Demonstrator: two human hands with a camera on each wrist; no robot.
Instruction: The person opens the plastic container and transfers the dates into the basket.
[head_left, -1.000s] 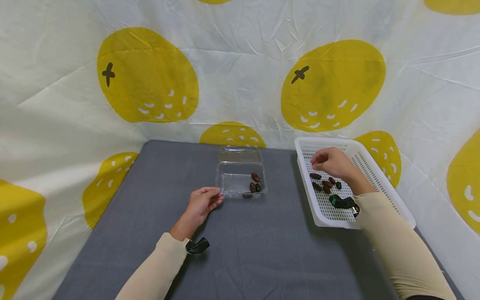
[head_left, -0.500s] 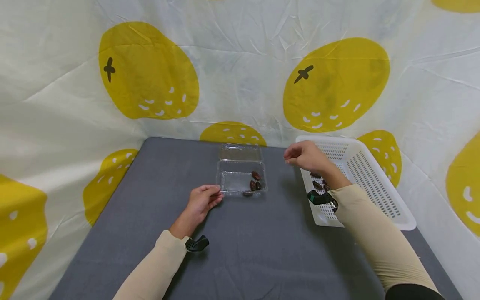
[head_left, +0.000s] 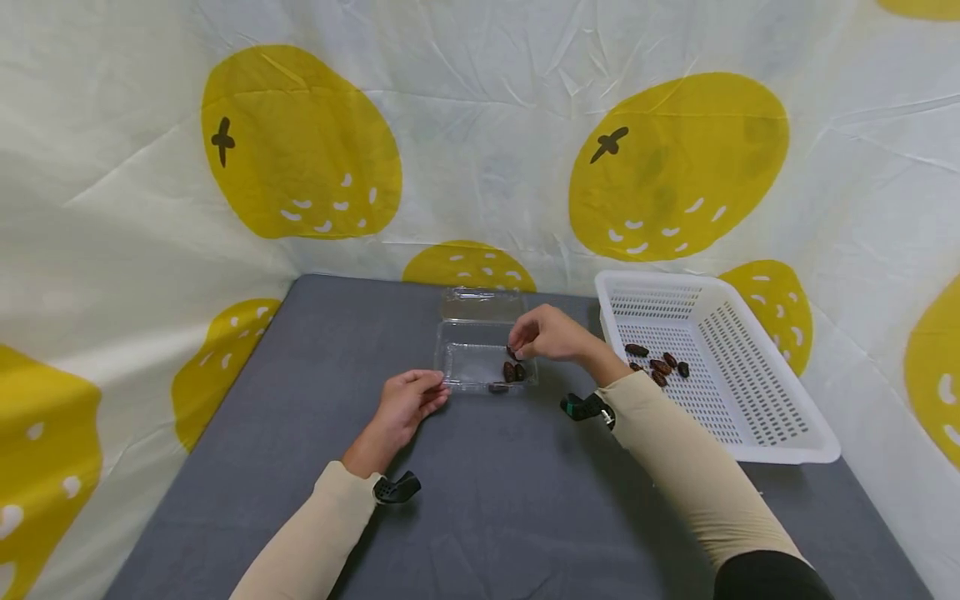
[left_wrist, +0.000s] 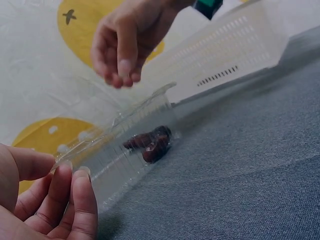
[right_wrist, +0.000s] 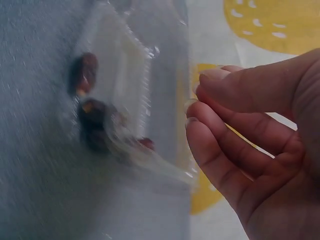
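Both arms wear close-fitting beige long sleeves ending at the wrists, a small black camera mount sits at each cuff, the right one showing green, and the left hand (head_left: 405,402) and right hand (head_left: 547,336) are bare.

Staged recording booth, not a lived-in room. Enclosed on three sides by a wrinkled cream cloth backdrop (head_left: 487,125) printed with large yellow fruit. Fitted with a table under grey fabric (head_left: 487,500). Furnished only with a clear plastic clamshell box (head_left: 480,362) and a white perforated basket (head_left: 750,400).
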